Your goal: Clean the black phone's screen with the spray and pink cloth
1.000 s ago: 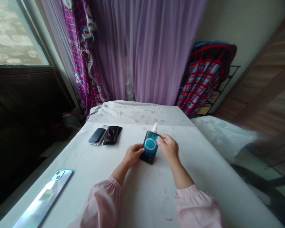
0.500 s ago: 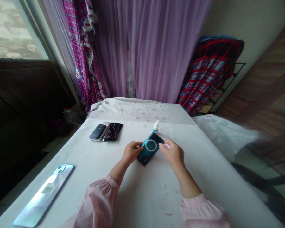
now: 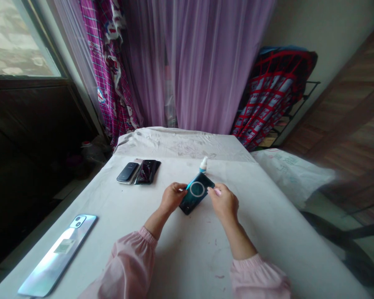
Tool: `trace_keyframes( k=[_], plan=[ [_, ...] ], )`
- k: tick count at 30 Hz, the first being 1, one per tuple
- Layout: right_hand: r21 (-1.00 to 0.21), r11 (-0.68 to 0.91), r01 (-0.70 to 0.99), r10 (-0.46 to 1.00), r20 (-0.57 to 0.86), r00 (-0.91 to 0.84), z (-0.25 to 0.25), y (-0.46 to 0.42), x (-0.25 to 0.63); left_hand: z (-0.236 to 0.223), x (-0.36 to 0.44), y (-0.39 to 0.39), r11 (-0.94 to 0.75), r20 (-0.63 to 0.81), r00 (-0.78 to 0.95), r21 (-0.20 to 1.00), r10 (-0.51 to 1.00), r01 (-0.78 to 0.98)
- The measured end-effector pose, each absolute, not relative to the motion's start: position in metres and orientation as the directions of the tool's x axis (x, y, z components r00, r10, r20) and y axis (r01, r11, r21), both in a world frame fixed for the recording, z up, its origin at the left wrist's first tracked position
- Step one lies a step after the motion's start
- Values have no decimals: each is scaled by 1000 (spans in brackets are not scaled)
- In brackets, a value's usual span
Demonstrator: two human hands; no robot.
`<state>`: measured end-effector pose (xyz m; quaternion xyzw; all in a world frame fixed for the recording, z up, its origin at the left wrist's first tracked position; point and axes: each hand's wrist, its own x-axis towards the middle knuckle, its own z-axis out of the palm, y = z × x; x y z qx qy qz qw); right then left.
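Head view: phone (image 3: 197, 190) slants lengthwise away rightward.

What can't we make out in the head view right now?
All in the head view:
- Underside of the ringed device: faces away from the camera.
- Some fingers of the left hand: hidden by the ringed device and the hand itself.
- Pink spot at the right hand: too small to identify.
- Base of the bottle: behind the ringed device.
- Label on the silvery phone: too blurred to read.
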<state>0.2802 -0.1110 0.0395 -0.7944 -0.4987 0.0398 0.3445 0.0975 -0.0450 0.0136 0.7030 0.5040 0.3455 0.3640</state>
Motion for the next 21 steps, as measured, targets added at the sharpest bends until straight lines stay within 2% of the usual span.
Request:
trace_keyframes(
  k=[5, 7, 9, 14, 21],
  plan=[
    [-800, -132, 585, 947, 72, 313, 19, -114, 309, 27, 84, -42, -310, 104, 408, 820, 907, 480],
    [-852, -93, 515, 963, 54, 263, 15, -113, 315, 32, 83, -45, -348, 111, 446, 797, 888, 494],
    [-869, -24, 495, 962, 114, 248, 15, -110, 317, 37, 84, -50, -387, 128, 469, 767, 874, 512],
    [-732, 141, 667, 905, 369, 213, 19, -109, 315, 42, 91, -65, -452, 173, 478, 691, 861, 564],
    [-599, 185, 779, 893, 433, 122, 14, -122, 320, 43, 99, -89, -508, 261, 450, 605, 854, 614]
  ],
)
